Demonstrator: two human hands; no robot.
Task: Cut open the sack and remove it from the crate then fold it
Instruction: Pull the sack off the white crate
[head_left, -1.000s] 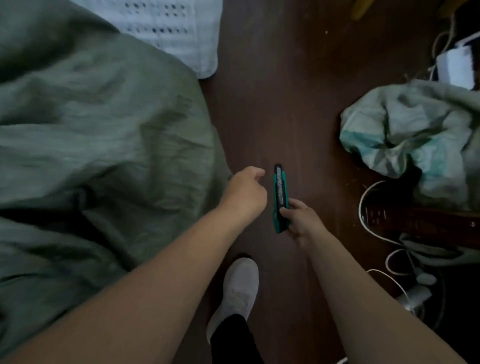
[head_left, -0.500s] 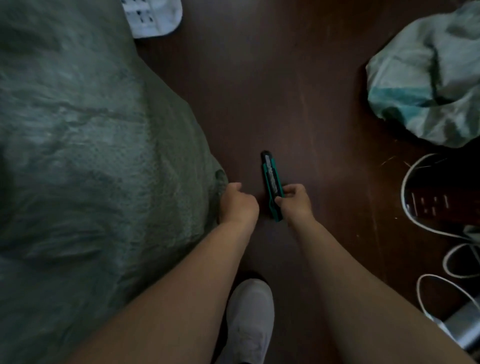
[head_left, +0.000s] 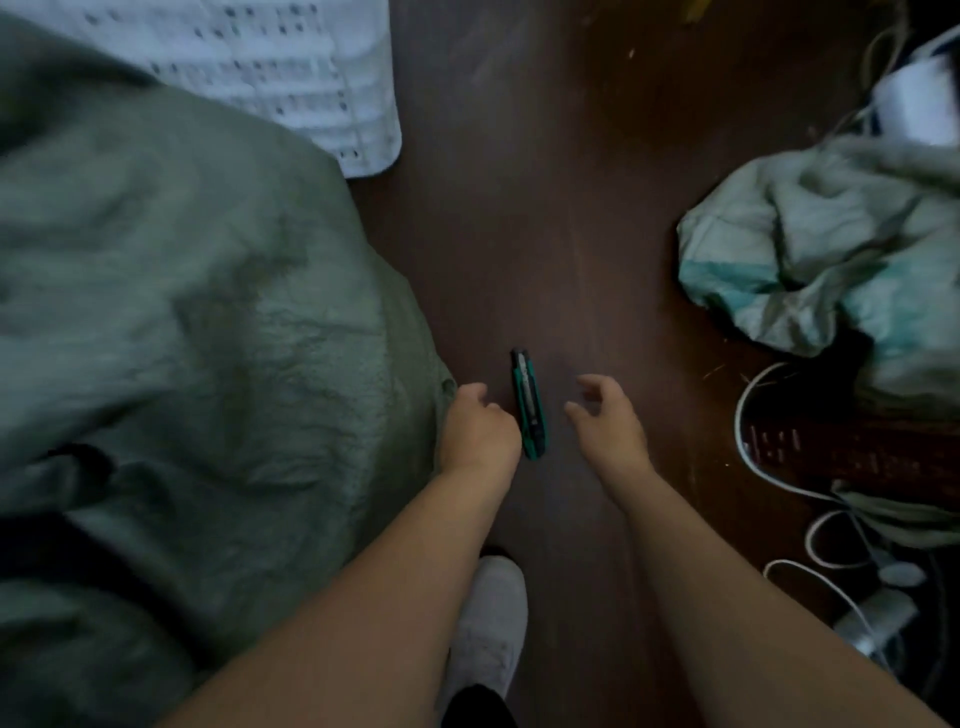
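1. A strip of bare dark floor (head_left: 545, 234) runs near to far down the middle and is the one open lane.
2. On the left the big green sack (head_left: 182, 338) bulges right up to the lane, and the white crate (head_left: 311, 78) blocks the far left.
3. On the right a crumpled bag (head_left: 810, 260) sits far, and white cables (head_left: 748, 415) loop nearer.
4. A knife (head_left: 529, 405) lies in the lane. The left hand (head_left: 478, 431) is just beside it, and bare floor separates it from the right hand (head_left: 608, 426).
5. A white shoe (head_left: 488, 623) stands at the near end.

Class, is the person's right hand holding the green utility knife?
No: the utility knife lies on the dark floor, and the right hand is open beside it, clearly apart from it.
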